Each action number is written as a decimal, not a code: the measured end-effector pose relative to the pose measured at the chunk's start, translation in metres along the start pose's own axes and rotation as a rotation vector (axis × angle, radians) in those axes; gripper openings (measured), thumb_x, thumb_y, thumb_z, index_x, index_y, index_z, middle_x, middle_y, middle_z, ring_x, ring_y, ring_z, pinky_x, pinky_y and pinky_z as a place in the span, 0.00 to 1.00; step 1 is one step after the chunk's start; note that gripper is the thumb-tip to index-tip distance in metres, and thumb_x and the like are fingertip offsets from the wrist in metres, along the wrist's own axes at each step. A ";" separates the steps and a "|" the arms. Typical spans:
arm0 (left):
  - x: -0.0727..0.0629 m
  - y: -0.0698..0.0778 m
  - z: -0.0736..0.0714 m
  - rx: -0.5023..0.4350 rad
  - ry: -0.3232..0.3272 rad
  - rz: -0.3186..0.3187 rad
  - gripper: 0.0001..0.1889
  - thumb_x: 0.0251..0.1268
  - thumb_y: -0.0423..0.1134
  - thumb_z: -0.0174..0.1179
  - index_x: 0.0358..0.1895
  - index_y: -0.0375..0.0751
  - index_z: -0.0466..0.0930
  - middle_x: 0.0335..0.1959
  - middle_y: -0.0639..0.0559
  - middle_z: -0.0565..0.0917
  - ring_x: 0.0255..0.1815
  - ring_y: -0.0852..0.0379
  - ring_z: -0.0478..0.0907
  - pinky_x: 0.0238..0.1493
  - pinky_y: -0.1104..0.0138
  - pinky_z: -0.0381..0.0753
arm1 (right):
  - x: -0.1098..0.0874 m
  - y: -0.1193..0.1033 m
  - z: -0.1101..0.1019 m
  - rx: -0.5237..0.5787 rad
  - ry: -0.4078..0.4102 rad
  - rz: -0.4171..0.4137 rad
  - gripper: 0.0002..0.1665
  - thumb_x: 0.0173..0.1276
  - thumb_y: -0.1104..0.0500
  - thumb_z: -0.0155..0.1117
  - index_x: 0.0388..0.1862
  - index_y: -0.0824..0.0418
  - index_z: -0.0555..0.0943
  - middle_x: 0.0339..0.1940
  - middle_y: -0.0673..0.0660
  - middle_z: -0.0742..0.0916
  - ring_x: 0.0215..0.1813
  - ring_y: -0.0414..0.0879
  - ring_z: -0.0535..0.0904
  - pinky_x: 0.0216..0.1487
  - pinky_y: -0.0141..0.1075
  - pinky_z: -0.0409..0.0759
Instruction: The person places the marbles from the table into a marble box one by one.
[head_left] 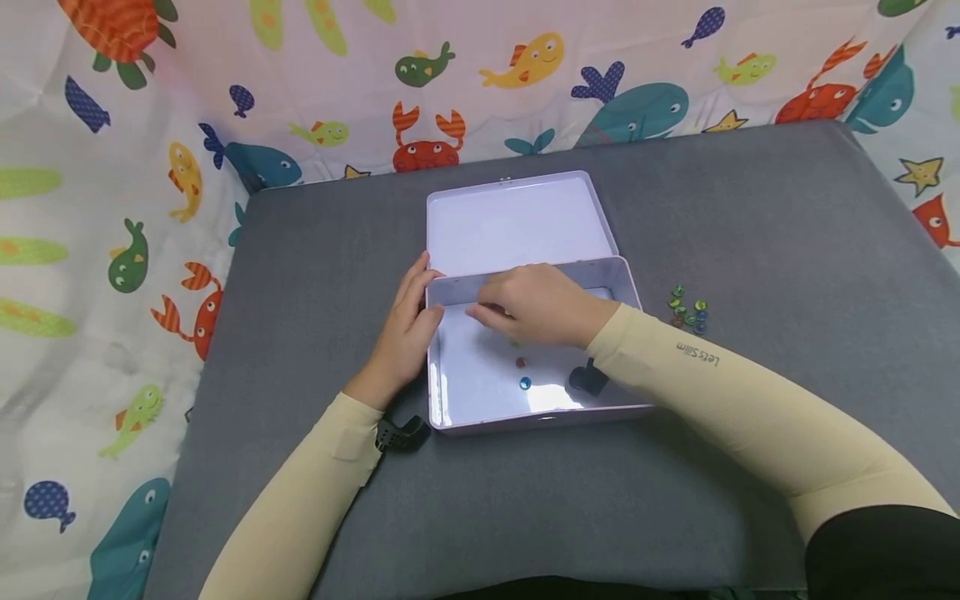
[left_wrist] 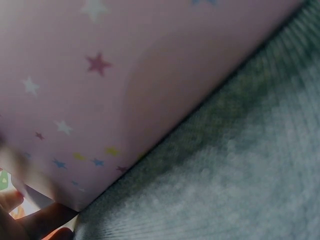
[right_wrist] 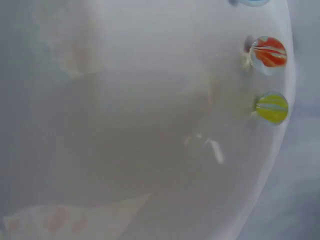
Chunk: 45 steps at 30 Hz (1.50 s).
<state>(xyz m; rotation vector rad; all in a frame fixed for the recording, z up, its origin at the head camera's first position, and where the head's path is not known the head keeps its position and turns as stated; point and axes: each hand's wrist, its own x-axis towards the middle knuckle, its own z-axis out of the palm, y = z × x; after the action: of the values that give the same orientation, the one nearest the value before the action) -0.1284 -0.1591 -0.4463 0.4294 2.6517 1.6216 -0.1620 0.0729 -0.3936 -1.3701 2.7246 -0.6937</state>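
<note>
An open pale lilac box (head_left: 480, 408) with its lid (head_left: 517, 221) folded back lies on the grey table. My left hand (head_left: 401, 337) holds its left wall near the far corner, the thumb at the rim. Inside the box, my right hand (head_left: 536, 307) hovers above the floor with curled fingers and the thumb close to them; whether a marble is between the fingertips is hidden. Below it stand a blue marble (head_left: 525, 383), an orange-red marble (right_wrist: 270, 54) and a yellow marble (right_wrist: 272, 108) in a row. Stars decorate the box's outer wall (left_wrist: 150, 75).
Several loose marbles (head_left: 688, 311) lie in a cluster on the table, right of the box. A dark wrist camera (head_left: 588, 379) on my right arm hangs over the box's floor. A sea-animal curtain (head_left: 480, 83) borders the table's back and sides.
</note>
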 end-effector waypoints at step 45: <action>-0.002 -0.001 0.002 -0.019 0.005 -0.008 0.21 0.76 0.36 0.43 0.68 0.41 0.71 0.88 0.49 0.48 0.87 0.50 0.46 0.79 0.42 0.57 | -0.015 -0.004 -0.027 0.046 0.270 -0.333 0.11 0.67 0.55 0.72 0.26 0.57 0.83 0.22 0.49 0.84 0.26 0.39 0.77 0.31 0.33 0.79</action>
<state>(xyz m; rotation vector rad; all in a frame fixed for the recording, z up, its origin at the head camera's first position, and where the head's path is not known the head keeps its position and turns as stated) -0.1262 -0.1581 -0.4486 0.4143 2.6356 1.6462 -0.1556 0.0924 -0.3704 -1.8690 2.6700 -1.0225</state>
